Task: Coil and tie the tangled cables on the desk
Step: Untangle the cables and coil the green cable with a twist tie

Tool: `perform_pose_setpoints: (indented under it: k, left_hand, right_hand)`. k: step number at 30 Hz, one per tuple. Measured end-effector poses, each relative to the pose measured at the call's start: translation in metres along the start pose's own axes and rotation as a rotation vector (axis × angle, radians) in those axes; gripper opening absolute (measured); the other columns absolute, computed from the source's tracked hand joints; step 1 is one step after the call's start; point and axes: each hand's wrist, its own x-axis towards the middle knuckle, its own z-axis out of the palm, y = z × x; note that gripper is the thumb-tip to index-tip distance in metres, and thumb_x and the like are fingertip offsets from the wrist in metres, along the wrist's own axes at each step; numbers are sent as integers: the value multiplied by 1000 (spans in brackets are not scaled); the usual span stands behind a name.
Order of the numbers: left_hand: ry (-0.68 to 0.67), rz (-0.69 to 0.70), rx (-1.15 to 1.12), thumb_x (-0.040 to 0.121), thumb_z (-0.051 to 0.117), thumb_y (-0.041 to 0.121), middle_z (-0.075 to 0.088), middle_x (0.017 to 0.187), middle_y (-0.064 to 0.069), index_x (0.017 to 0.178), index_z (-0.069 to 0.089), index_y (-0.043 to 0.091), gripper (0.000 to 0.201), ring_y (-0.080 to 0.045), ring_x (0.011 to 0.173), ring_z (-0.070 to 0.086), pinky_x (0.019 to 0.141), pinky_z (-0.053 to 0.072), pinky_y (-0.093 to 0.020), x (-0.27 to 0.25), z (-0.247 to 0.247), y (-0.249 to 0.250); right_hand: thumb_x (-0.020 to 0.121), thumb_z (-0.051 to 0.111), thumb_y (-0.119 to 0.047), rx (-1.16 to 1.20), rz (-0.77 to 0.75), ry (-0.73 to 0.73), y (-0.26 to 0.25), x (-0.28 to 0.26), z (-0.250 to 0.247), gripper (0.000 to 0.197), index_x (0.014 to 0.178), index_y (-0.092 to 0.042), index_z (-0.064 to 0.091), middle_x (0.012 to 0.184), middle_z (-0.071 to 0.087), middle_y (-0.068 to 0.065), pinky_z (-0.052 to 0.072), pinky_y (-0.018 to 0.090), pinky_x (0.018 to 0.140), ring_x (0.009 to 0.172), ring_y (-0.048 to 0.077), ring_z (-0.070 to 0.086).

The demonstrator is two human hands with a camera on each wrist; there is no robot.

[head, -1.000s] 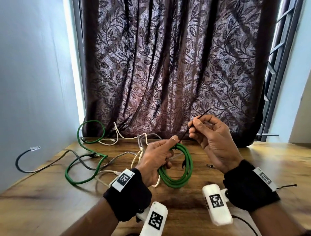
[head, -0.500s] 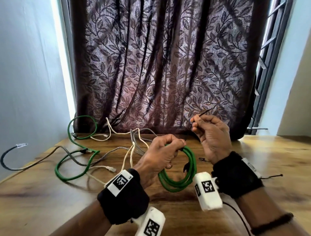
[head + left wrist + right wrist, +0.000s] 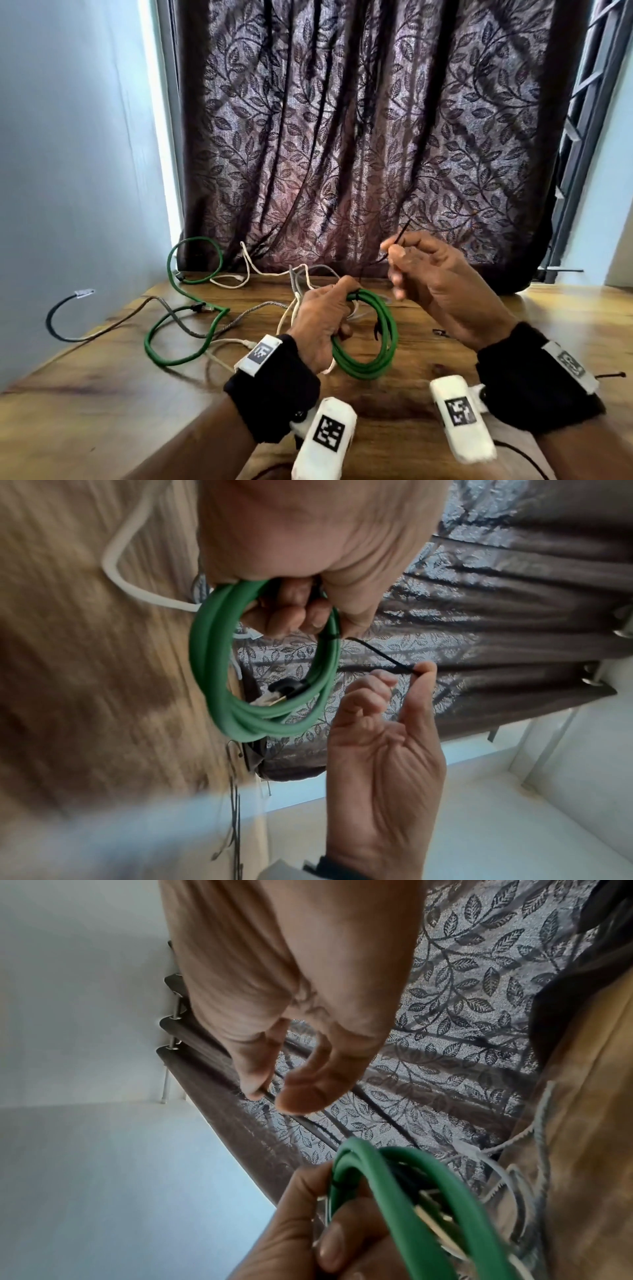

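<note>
Left wrist: black tie [image 3: 383, 657] wraps green coil [image 3: 219, 669] | head: hidden

Left of green coil [image 3: 371, 337]: loose cables [image 3: 191, 318] sprawl across the counter [image 3: 102, 411].
Right of coil: bare wood.
Behind coil: curtain [image 3: 359, 137] blocks.

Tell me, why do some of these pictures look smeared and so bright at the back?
Head view: daylight glows through the curtain, backlighting the scene. Left wrist view: the desk streaks with motion blur. Right wrist view: the green coil and left hand sit close and soft.
</note>
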Motion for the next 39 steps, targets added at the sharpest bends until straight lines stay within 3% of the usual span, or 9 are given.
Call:
perform_pose_setpoints:
  k: [2, 4, 8, 12, 16, 27, 39]
  left_hand:
    - [40, -35, -45, 90, 72, 23, 43, 47, 5, 71, 60, 16, 23, -6, 31, 24, 34, 26, -16, 1, -1, 3]
    - [66, -63, -84, 87, 74, 23, 44, 48, 4, 66, 61, 16, 26, -8, 35, 24, 36, 28, -18, 2, -2, 5]
    - [101, -90, -99, 84, 78, 24, 47, 48, 4, 64, 62, 16, 27, -10, 39, 24, 39, 29, -20, 2, -2, 5]
    - [95, -121, -83, 84, 79, 25, 47, 49, 3, 67, 65, 15, 24, -10, 41, 25, 41, 31, -22, 0, 0, 2]
    - [87, -156, -92, 87, 77, 23, 46, 48, 3, 75, 66, 14, 19, -9, 40, 25, 42, 31, -22, -4, 2, 0]
    - [100, -183, -107, 88, 76, 23, 46, 50, 4, 83, 67, 14, 13, -7, 38, 24, 38, 30, -19, -2, 2, 0]
    - [112, -183, -103, 88, 76, 25, 49, 56, 3, 83, 68, 13, 15, -7, 37, 27, 40, 33, -22, -3, 1, 0]
  right_hand:
    - [92, 68, -15, -58, 53, -82, 0, -3, -1, 15, 105, -9, 74, 88, 67, 13, 49, 25, 53, 70, 17, 57]
    - [90, 69, -12, -125, 66, -118, 1, -5, -2, 24, 111, -3, 75, 103, 75, 19, 51, 23, 54, 75, 17, 62]
    - [88, 70, -9, -154, 66, -99, 8, -3, -3, 30, 116, -2, 76, 112, 76, 22, 52, 19, 59, 82, 16, 64]
    - [85, 79, -8, -376, -88, 50, 15, 0, -2, 19, 104, -9, 81, 99, 81, 9, 62, 25, 78, 90, 20, 76]
    - [85, 83, -9, -593, -221, 114, 14, 0, -1, 16, 100, -16, 83, 96, 82, -5, 60, 24, 89, 96, 12, 78]
    - [83, 87, -17, -725, -280, 199, 13, 0, -4, 14, 95, -22, 83, 93, 81, -12, 62, 33, 89, 89, 7, 78]
    - [80, 90, -16, -742, -266, 218, 15, -1, -4, 14, 90, -23, 83, 87, 81, -12, 62, 30, 81, 83, 7, 78]
